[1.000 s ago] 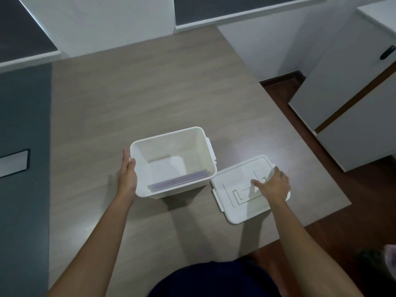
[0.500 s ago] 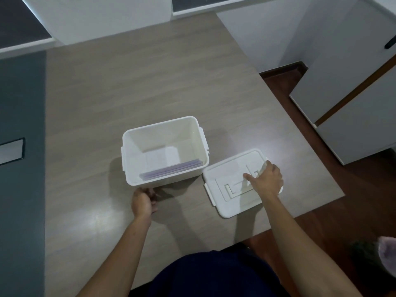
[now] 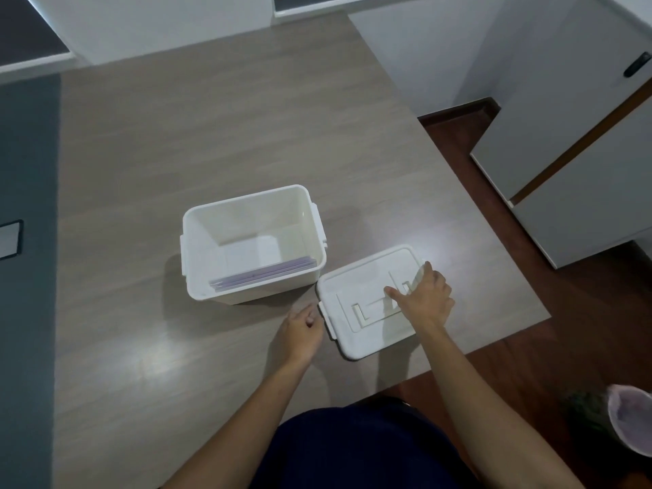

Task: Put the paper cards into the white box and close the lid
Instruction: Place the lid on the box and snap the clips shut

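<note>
The white box (image 3: 197, 255) stands open on the wooden table (image 3: 211, 118). A stack of pale purple paper cards (image 3: 263, 272) lies inside along its near wall. To its right the white lid (image 3: 367, 277) lies flat on the table, top side up. My right hand (image 3: 425, 298) rests on the lid's right part, fingers curled over its far right edge. My left hand (image 3: 300, 330) hovers just left of the lid's left latch, fingers loosely curled, holding nothing.
The table's right edge (image 3: 494, 220) runs close behind the lid, with dark wooden floor beyond. A white cabinet (image 3: 582, 164) stands at the right. A pinkish object (image 3: 631, 421) lies on the floor at the lower right.
My left hand left the box's left side and swung round its front toward the lid's left edge. My right hand stayed on the lid.
</note>
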A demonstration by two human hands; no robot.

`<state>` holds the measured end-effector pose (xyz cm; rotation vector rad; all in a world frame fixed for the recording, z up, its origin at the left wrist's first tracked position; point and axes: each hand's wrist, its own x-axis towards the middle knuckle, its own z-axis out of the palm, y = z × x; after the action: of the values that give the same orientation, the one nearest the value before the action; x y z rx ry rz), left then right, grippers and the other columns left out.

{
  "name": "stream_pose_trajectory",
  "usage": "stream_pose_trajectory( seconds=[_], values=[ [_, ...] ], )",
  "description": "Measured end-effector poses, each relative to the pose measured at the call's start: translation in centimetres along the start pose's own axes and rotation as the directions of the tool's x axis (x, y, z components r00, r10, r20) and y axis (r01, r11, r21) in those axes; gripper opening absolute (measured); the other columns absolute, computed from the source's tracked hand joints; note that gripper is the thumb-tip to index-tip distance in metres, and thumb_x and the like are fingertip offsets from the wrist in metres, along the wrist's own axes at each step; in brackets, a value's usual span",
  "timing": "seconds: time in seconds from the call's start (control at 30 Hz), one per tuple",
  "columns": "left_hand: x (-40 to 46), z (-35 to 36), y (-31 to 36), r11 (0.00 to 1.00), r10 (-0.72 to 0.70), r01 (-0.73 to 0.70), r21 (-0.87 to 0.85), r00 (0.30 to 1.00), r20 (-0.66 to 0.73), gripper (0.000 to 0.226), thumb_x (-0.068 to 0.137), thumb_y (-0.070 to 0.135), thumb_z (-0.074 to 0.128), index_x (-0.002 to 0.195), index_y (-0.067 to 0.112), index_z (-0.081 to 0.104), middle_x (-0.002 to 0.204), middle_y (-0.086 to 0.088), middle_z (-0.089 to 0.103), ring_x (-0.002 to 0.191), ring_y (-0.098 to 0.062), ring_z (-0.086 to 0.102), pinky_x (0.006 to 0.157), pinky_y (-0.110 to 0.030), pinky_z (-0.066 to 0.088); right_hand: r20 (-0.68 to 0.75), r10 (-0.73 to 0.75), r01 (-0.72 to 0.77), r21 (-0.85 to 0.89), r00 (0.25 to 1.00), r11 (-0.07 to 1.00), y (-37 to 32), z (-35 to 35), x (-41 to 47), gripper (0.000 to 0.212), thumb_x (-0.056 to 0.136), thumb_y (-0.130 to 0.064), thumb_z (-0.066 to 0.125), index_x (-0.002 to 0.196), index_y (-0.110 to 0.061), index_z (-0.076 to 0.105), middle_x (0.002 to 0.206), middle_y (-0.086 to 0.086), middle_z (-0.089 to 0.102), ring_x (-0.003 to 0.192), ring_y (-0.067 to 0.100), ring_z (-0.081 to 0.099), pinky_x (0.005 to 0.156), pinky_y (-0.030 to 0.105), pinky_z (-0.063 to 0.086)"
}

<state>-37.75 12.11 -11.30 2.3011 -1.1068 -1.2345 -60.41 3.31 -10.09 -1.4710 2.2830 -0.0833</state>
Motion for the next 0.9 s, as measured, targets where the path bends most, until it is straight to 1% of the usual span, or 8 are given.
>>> stream_pose_trajectory(
  seconds=[0.1,0.17,0.27,0.4,0.5,0.63,0.8,0.9],
  values=[
    [-0.9,0.6,1.2,0.998,-0.008,0.007,0.059,1.0,0.019,0.026,0.075,0.053,0.036,0.093,0.051,0.054,0.091,0.019,0.05,0.08,-0.007,0.057,0.07,-0.03,0.045,0.006,-0.005,0.005,-0.012,1.0,1.0,0.4,0.1,0.2,0.109,0.071,-0.067,0.07,0.152,-0.018,0.018,0.154,0.014,0.033,0.138,0.036,0.033,0.106,0.052,0.034],
    [-1.3,0.7,2.2,1.0,-0.007,0.007,0.01,1.0,-0.013,0.012,0.08,0.044,0.047,0.088,0.046,0.057,0.089,0.011,0.052,0.078,-0.013,0.057,0.063,-0.025,0.04,-0.004,-0.003,0.003,-0.01,1.0,1.0,0.6,0.1,0.3,0.11,0.068,-0.069,0.071,0.151,-0.018,0.02,0.152,0.015,0.036,0.136,0.036,0.036,0.105,0.051,0.035],
    [-1.1,0.9,3.0,0.994,-0.041,0.036,-0.107,0.998,-0.048,0.028,0.085,0.03,0.056,0.11,0.036,0.068,0.101,0.001,0.057,0.08,-0.014,0.057,0.064,-0.022,0.037,-0.027,0.012,-0.012,0.033,1.0,0.999,1.0,0.1,0.6,0.107,0.065,-0.068,0.075,0.148,-0.019,0.028,0.146,0.016,0.041,0.131,0.035,0.04,0.101,0.051,0.038],
    [-1.0,1.5,4.1,0.933,-0.095,0.076,-0.351,0.995,-0.036,0.04,0.087,0.017,0.062,0.126,0.022,0.065,0.117,-0.005,0.062,0.09,-0.015,0.062,0.085,-0.026,0.048,-0.066,0.08,-0.069,0.152,0.995,0.986,2.2,0.1,0.9,0.098,0.067,-0.065,0.075,0.143,-0.016,0.037,0.14,0.017,0.046,0.127,0.034,0.042,0.098,0.051,0.038],
    [-1.2,2.4,5.5,0.88,-0.061,0.053,-0.472,0.998,-0.003,0.053,0.087,0.008,0.066,0.137,0.015,0.053,0.115,-0.008,0.066,0.097,-0.019,0.063,0.082,-0.029,0.051,-0.109,0.135,-0.105,0.247,0.985,0.963,3.5,-0.3,1.2,0.095,0.068,-0.066,0.074,0.141,-0.014,0.043,0.135,0.018,0.048,0.124,0.034,0.044,0.097,0.052,0.039],
    [-1.4,3.1,8.2,0.898,0.059,-0.07,-0.435,0.998,-0.039,0.066,0.084,0.005,0.069,0.144,0.018,0.044,0.116,-0.007,0.064,0.096,-0.016,0.059,0.072,-0.014,0.044,-0.167,0.192,-0.116,0.381,0.967,0.917,4.8,-1.2,1.4,0.095,0.068,-0.068,0.073,0.14,-0.014,0.045,0.137,0.016,0.047,0.125,0.033,0.044,0.101,0.053,0.037],
    [-0.9,2.3,12.3,0.91,0.191,-0.211,-0.357,0.977,-0.091,0.066,0.084,0.008,0.069,0.144,0.023,0.045,0.131,-0.005,0.06,0.104,-0.022,0.063,0.094,-0.036,0.051,-0.184,0.299,-0.142,0.58,0.936,0.802,4.8,-3.6,2.3,0.099,0.058,-0.078,0.069,0.138,-0.023,0.046,0.136,0.005,0.045,0.125,0.026,0.045,0.104,0.055,0.042],
    [-1.1,1.1,14.8,0.886,0.318,-0.341,-0.314,0.94,-0.123,0.066,0.085,0.015,0.067,0.145,0.027,0.043,0.13,-0.003,0.057,0.103,-0.021,0.063,0.096,-0.039,0.051,-0.217,0.344,-0.115,0.673,0.914,0.73,3.9,-5.6,3.0,0.101,0.054,-0.079,0.069,0.137,-0.026,0.048,0.132,0.001,0.046,0.121,0.022,0.048,0.102,0.051,0.046]
  ],
)
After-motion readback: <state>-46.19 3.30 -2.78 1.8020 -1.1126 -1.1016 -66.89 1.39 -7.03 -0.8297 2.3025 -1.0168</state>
